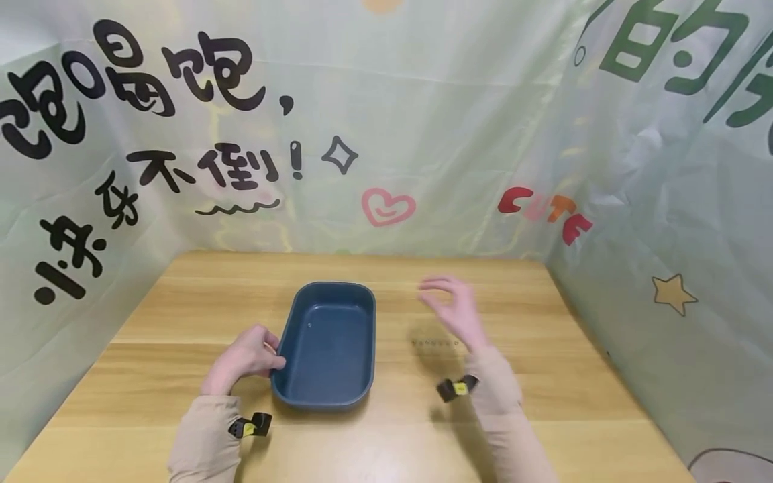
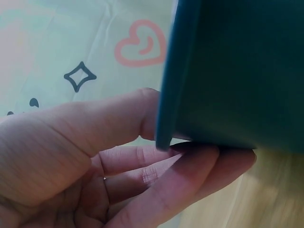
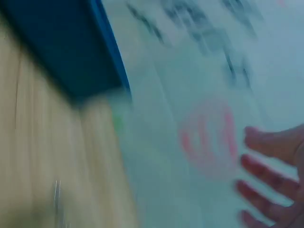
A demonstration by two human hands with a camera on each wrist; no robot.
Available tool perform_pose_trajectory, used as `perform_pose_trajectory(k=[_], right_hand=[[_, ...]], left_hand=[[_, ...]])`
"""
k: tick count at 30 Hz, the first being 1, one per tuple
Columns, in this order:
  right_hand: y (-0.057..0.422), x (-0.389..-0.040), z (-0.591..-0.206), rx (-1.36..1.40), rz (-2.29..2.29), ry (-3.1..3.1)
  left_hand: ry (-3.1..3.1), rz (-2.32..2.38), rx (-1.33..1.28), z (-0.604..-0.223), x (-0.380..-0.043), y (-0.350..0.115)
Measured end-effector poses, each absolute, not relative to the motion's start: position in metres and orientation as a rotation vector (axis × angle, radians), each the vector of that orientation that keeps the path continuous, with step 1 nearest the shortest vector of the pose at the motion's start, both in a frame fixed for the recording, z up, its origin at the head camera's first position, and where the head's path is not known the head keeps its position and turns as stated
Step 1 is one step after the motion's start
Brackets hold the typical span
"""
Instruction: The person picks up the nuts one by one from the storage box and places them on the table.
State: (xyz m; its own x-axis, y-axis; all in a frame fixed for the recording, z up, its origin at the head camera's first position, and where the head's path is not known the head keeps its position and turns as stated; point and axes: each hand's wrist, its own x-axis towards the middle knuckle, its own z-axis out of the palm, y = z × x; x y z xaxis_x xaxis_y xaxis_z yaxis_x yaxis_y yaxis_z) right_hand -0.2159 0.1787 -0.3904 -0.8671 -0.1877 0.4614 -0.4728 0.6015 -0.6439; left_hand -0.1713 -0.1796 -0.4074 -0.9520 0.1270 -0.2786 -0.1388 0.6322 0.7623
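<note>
A deep blue rectangular tray (image 1: 329,355) with rounded corners and a raised rim sits left of the table's middle. My left hand (image 1: 252,355) grips its left side. In the left wrist view the thumb (image 2: 118,116) lies over the rim and the other fingers (image 2: 190,175) are against the outer wall. To the right of the tray, my right hand (image 1: 455,308) is raised above the table, fingers apart and slightly bent, holding nothing. Below it, a row of small glinting clear spots (image 1: 435,343) shows on the wood, too small to make out.
The wooden table (image 1: 199,288) has printed cloth sheets (image 1: 447,134) around its back and sides. Each wrist wears a small black camera, one on the left sleeve (image 1: 205,436) and one on the right sleeve (image 1: 498,396).
</note>
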Motion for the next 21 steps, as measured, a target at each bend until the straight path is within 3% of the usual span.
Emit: perform_pose_trajectory(k=[4, 7, 12, 21], right_hand=[[0.094, -0.236, -0.364, 0.908, 0.863, -2.882], [0.041, -0.252, -0.362, 1.016, 0.540, -3.109], [-0.008, -0.271, -0.381, 0.806, 0.325, -3.345], [-0.038, -0.280, -0.411, 0.632, 0.314, -3.342]], left_hand=[[2.540, 1.244, -0.010, -0.405, -0.170, -0.180], [2.529, 1.251, -0.006, -0.405, -0.170, -0.180], [2.522, 1.253, -0.022, -0.407, -0.172, -0.178], [2.540, 1.244, -0.035, -0.409, -0.173, -0.180]])
